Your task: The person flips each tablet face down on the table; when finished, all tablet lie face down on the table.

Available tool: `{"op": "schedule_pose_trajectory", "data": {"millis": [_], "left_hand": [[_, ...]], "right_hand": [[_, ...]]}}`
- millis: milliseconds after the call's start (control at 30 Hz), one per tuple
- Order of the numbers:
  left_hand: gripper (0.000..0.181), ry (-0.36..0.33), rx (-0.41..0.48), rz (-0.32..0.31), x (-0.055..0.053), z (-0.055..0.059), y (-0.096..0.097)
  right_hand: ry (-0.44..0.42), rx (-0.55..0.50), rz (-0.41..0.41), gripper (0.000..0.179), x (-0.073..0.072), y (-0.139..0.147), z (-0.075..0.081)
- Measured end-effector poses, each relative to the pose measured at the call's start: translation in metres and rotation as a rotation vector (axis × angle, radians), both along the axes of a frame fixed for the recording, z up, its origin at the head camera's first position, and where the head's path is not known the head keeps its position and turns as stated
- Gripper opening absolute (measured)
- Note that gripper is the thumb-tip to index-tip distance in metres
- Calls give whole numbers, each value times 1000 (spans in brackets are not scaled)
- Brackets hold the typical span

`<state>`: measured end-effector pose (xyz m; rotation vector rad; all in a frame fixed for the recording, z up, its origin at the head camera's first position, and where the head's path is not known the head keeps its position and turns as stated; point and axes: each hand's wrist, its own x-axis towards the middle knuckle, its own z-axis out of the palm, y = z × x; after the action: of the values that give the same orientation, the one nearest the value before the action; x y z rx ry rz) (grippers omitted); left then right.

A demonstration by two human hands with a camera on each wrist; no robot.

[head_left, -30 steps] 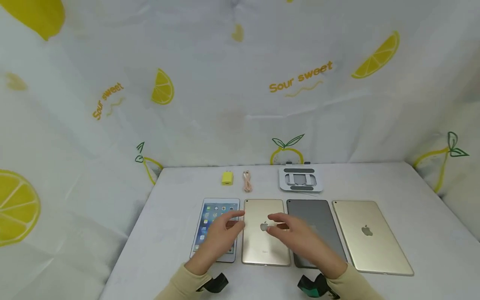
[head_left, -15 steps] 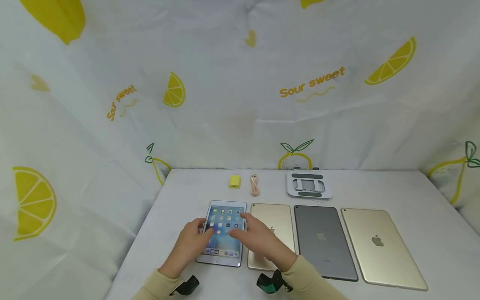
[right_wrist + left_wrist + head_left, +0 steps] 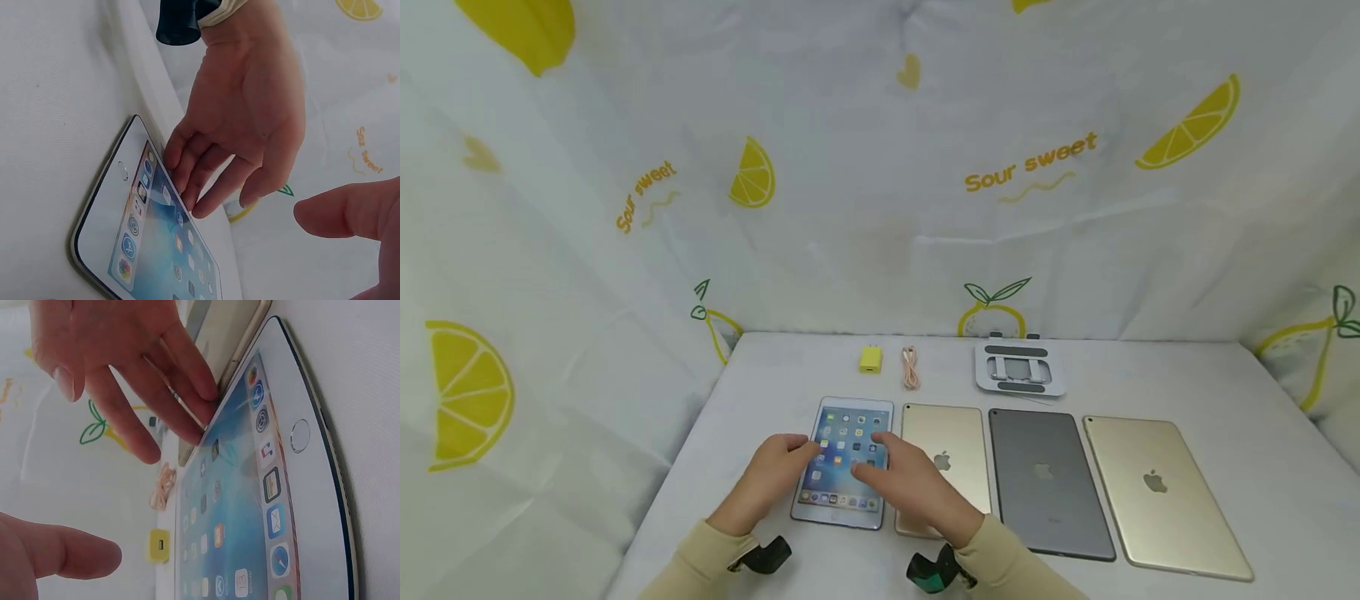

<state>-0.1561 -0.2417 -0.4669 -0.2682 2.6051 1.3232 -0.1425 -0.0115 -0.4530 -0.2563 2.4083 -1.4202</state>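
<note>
A white tablet (image 3: 841,483) lies screen up on the table, its home screen lit with rows of icons. At its left edge is my left hand (image 3: 769,473); in the right wrist view the fingertips of that left hand (image 3: 247,106) touch the tablet's side, thumb held off the glass. My right hand (image 3: 919,485) is at the opposite edge, partly over the neighbouring gold tablet (image 3: 951,433). In the left wrist view, fingers of the right hand (image 3: 128,337) meet the white tablet's right edge, and its thumb stands clear of the screen.
Farther right lie a grey tablet (image 3: 1052,500) and a larger gold tablet (image 3: 1165,508), backs up. Behind the row are a yellow charger plug (image 3: 870,360), a coiled pink cable (image 3: 911,369) and a folded grey-white stand (image 3: 1019,368). A lemon-print cloth (image 3: 850,167) hangs behind.
Both hands have moved left from above the gold tablet to the two sides of the white tablet. The head view has shifted slightly. The tablets keep their places.
</note>
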Motion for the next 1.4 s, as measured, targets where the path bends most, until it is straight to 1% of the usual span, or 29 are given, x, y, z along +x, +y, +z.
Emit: {"op": "schedule_pose_trajectory", "data": {"millis": [100, 233, 467, 700, 833, 967, 1233, 1400], "left_hand": [[61, -22, 31, -3, -2, 2, -1], [63, -36, 68, -7, -2, 7, -1], [64, -15, 101, -26, 0, 25, 2], [61, 5, 127, -50, 1, 37, 6], [60, 17, 108, -52, 2, 42, 8], [59, 27, 86, -58, 3, 44, 9], [56, 60, 114, -81, 2, 50, 11], [54, 70, 120, -114, 0, 59, 13]], "right_hand": [[2, 4, -7, 72, 0, 0, 0], [-11, -1, -9, 70, -1, 1, 1], [-37, -30, -12, 68, -3, 0, 3], [-51, -37, 1, 68, -4, 1, 3], [-53, -38, 3, 68, -5, 3, 2], [-53, -39, 0, 68, -5, 3, 2], [-69, -43, -12, 72, -6, 4, 2], [-77, -51, -5, 75, -7, 5, 1]]}}
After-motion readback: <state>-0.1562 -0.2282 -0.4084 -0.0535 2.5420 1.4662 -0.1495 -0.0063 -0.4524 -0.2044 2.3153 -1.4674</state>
